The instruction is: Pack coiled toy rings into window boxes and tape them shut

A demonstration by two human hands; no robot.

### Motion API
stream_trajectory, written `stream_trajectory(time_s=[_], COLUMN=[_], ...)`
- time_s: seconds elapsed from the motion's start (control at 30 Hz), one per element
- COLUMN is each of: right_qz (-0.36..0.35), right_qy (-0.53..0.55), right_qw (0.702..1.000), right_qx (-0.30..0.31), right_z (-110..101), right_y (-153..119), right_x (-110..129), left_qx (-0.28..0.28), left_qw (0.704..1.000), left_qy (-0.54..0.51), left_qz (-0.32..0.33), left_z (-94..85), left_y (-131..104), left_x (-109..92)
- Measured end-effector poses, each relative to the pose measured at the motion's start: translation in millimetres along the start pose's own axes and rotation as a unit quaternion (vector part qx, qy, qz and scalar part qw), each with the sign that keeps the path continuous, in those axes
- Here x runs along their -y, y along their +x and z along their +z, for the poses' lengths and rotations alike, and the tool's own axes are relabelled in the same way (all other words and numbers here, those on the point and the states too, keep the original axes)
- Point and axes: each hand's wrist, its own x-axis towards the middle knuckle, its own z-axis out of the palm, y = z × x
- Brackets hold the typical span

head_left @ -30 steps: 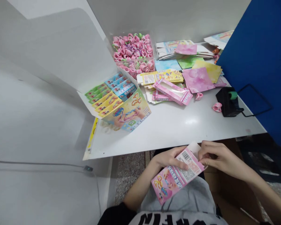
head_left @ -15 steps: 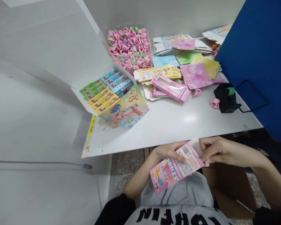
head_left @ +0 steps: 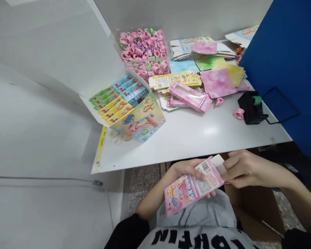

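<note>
A pink printed box (head_left: 193, 188) is held over my lap, below the table's front edge, with its barcode side facing up. My left hand (head_left: 189, 168) wraps round it, thumb across the top and fingertips showing beneath. At the box's right end a white flap stands open. My right hand (head_left: 238, 169) is closed at that end, its bent fingers touching the edge by the flap; what lies between them is hidden.
On the white table (head_left: 191, 135) stand a display box (head_left: 145, 119) of coloured packs, a clear bin (head_left: 147, 60) of pink rings, flat pink boxes (head_left: 189, 97), coloured cards (head_left: 219, 83) and a black tape dispenser (head_left: 251, 109). A blue panel (head_left: 287, 69) rises at the right; an open carton (head_left: 256, 207) is below.
The pink box has shifted slightly left and down. My right hand has turned and moved a little, and more of the white flap shows. Fingertips of my left hand now show under the box.
</note>
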Motion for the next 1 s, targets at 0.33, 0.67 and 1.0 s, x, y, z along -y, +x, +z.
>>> stream_trajectory(time_s=[0.33, 0.67, 1.0], right_qz=[0.052, 0.160, 0.170], right_qy=[0.068, 0.112, 0.052], right_qw=[0.996, 0.980, 0.982], right_qx=[-0.031, -0.047, -0.071], right_z=[-1, -4, 1], right_y=[-9, -9, -4], right_x=[-5, -14, -6], left_qx=[-0.068, -0.279, -0.281], left_qw=[0.992, 0.864, 0.843], left_qy=[0.110, 0.408, 0.455], left_qz=[0.006, 0.093, 0.059], left_z=[6.5, 29.4, 30.2], left_y=[-6, -21, -27], left_x=[-6, -29, -36])
